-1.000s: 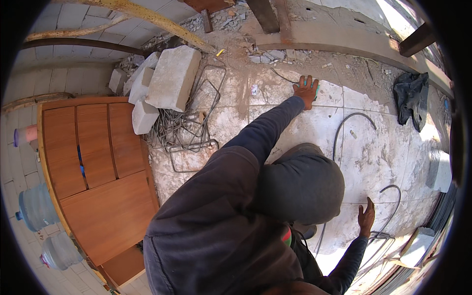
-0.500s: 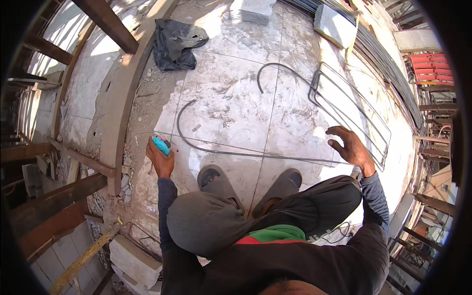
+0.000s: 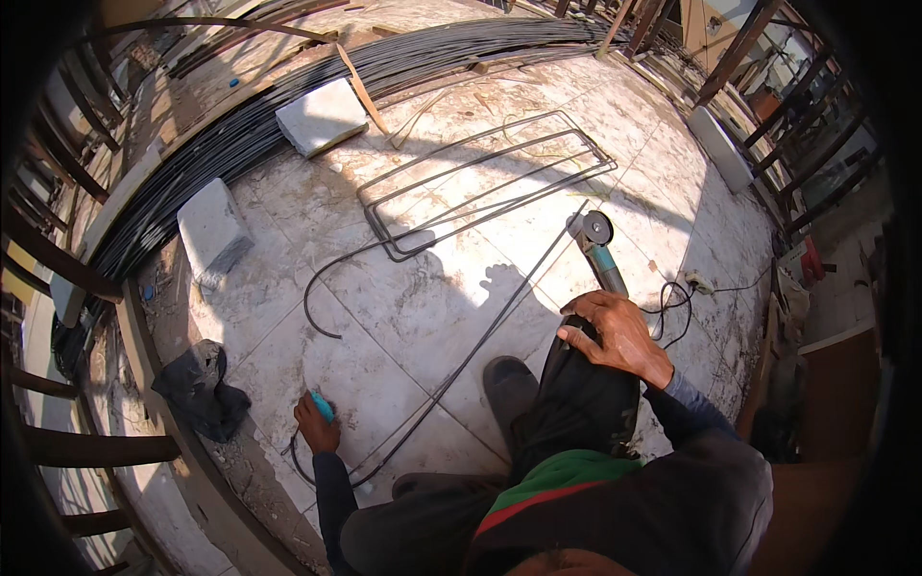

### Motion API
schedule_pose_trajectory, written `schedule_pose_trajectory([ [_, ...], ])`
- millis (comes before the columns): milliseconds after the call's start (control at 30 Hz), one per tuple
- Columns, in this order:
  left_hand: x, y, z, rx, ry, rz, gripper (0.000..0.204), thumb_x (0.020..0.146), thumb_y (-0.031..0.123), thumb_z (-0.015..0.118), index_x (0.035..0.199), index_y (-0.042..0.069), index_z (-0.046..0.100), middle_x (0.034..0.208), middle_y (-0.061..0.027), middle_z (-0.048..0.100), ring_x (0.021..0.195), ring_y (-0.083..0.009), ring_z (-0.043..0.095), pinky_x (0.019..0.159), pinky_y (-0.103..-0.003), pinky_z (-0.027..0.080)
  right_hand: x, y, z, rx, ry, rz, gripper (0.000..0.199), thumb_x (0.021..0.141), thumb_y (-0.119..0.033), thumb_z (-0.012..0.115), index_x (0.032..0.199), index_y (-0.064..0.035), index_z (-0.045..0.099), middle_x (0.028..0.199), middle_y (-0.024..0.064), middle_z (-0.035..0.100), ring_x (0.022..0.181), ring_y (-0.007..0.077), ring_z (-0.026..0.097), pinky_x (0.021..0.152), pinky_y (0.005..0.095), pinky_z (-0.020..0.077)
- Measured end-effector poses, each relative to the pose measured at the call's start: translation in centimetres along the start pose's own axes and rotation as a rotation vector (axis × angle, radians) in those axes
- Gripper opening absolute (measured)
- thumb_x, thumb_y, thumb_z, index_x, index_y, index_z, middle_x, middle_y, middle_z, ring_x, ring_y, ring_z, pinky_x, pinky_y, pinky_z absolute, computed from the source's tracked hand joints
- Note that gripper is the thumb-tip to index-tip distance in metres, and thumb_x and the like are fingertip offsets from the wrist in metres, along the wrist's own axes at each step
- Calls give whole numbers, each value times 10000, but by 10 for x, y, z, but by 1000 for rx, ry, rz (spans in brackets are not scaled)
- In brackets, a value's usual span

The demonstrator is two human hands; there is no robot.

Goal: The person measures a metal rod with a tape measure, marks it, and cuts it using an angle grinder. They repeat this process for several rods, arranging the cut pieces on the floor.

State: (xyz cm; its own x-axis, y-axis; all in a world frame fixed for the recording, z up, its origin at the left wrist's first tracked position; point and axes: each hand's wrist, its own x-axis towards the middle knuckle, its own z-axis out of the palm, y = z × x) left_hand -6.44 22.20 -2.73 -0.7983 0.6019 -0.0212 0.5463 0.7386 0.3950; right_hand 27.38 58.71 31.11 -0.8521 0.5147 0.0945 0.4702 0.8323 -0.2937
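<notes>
In my left hand (image 3: 315,427), low at the left, the fingers are closed on a small turquoise object (image 3: 322,407); most of it is hidden, so its kind is unclear. My right hand (image 3: 615,334) lies over my right knee, fingers stretched out to the left, thumb apart. Just beyond it an angle grinder (image 3: 601,259) with a turquoise body rests on the floor, its rear end hidden behind the hand. A long thin steel bar (image 3: 461,367) runs diagonally across the tiles, curving near my left hand. Farther off lie bent rectangular rebar frames (image 3: 480,197), one with a hooked end.
Two pale blocks (image 3: 213,230) stand before a long bundle of rebar (image 3: 192,178). A crumpled black plastic bag (image 3: 202,389) lies by the beam (image 3: 178,422) at left. A black cord (image 3: 677,312) coils right of the grinder. Wooden posts (image 3: 735,53) edge the far right.
The view has swung to the right, bringing the angle grinder and cord into sight. My right hand has come from above the bar to my knee. The left still holds the turquoise object.
</notes>
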Motion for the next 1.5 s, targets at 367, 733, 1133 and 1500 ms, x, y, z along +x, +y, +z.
schedule_pose_trajectory([
  [367, -48, -5, -76, -109, 86, 52, 768, 724, 91, 787, 1374, -31, 396, 1381, -242, 432, 1298, -415, 390, 1072, -470, 351, 46, -15, 22, 112, -108, -151, 367, 821, -353, 684, 919, 0, 688, 848, 170, 676, 826, 353, 646, 776, 420, 497],
  [733, -169, 171, -270, -446, -241, 30, 665, 794, 428, 723, 1294, 30, 537, 1253, -228, 569, 1175, -414, 527, 1001, -475, 409, 21, 7, 20, 128, -69, -378, 512, 732, -410, 739, 1143, -129, 621, 1252, 144, 552, 1202, 364, 501, 988, 543, 382],
  [1133, -127, 197, -306, -378, -335, -16, 302, 785, 318, 736, 916, 51, 685, 890, -124, 668, 823, -309, 660, 731, -389, 525, 26, -23, -74, 307, -442, -225, 261, 838, -330, 607, 944, -95, 648, 1027, 124, 593, 1081, 327, 533, 936, 463, 396],
  [1500, -252, 299, -334, -173, -676, 246, 670, 852, 599, 572, 1270, 75, 567, 1283, -288, 516, 1095, -483, 553, 878, -539, 468, -116, -49, -137, 397, -434, 479, 446, 846, -465, 603, 1069, -86, 671, 1160, 178, 607, 1088, 382, 576, 923, 509, 447],
])
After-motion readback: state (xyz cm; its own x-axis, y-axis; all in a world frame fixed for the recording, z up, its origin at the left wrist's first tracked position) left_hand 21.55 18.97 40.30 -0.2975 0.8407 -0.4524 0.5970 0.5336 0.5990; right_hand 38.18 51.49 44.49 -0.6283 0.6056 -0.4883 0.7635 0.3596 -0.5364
